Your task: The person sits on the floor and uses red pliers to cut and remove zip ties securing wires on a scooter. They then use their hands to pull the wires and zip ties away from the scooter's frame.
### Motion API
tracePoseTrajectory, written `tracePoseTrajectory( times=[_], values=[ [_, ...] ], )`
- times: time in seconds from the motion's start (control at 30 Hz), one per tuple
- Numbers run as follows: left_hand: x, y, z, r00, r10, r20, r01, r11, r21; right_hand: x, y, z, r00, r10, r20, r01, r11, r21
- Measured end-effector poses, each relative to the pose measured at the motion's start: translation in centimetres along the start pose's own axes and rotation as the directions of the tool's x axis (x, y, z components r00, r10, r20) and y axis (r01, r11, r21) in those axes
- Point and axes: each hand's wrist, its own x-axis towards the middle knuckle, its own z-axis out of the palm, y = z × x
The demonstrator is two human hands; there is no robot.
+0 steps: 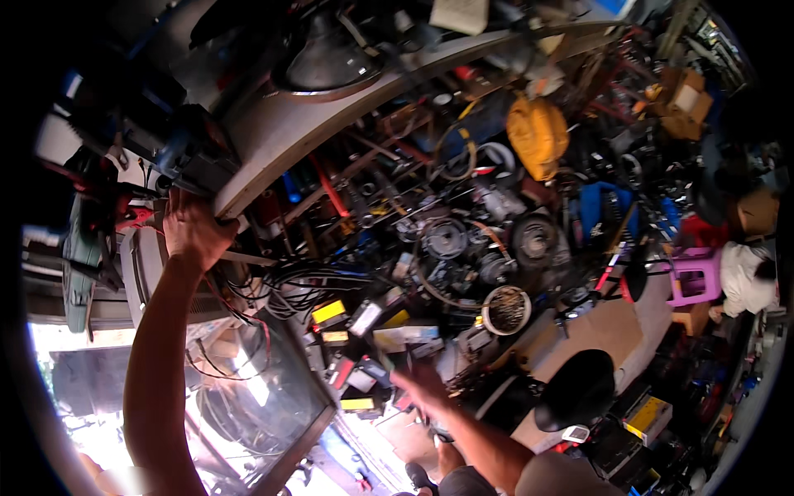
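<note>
My left hand (194,230) is at the corner of the workbench (289,136), its fingers over the end and its thumb against the edge, gripping it. Beside it stands a dark boxy device (203,153). My right hand (420,387) reaches low among small boxes, some with yellow sides, and is smeared by motion. Close to its fingertips lies a dark grey small box (376,369); whether the fingers touch or hold it I cannot tell. A yellow-sided box (328,312) lies farther up in the same pile.
Black cables (306,285) hang below the bench. Metal parts, including a round pulley-like piece (445,240), crowd the floor. A white bucket (506,310) holds small bits. To the right are a yellow bag (536,136), a purple stool (695,275) and a black round seat (576,388).
</note>
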Motion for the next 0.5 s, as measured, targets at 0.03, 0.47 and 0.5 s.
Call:
tracePoseTrajectory(
  times=[0.03,0.47,0.5],
  values=[
    [0.1,0.4,-0.5,0.991,-0.075,0.115,0.077,0.997,-0.01,-3.4,2.6,-0.9,0.998,0.032,0.045,-0.026,0.993,-0.118],
    [-31.8,23.5,4.6,0.965,-0.013,0.261,0.219,0.586,-0.78,-33.7,22.5,-18.0,0.941,0.094,-0.324,-0.124,0.989,-0.075],
    [-38.8,26.8,4.3,0.804,0.172,0.569,0.42,0.514,-0.748,-34.0,22.5,-18.2,0.937,0.074,-0.341,-0.105,0.992,-0.074]
  ],
)
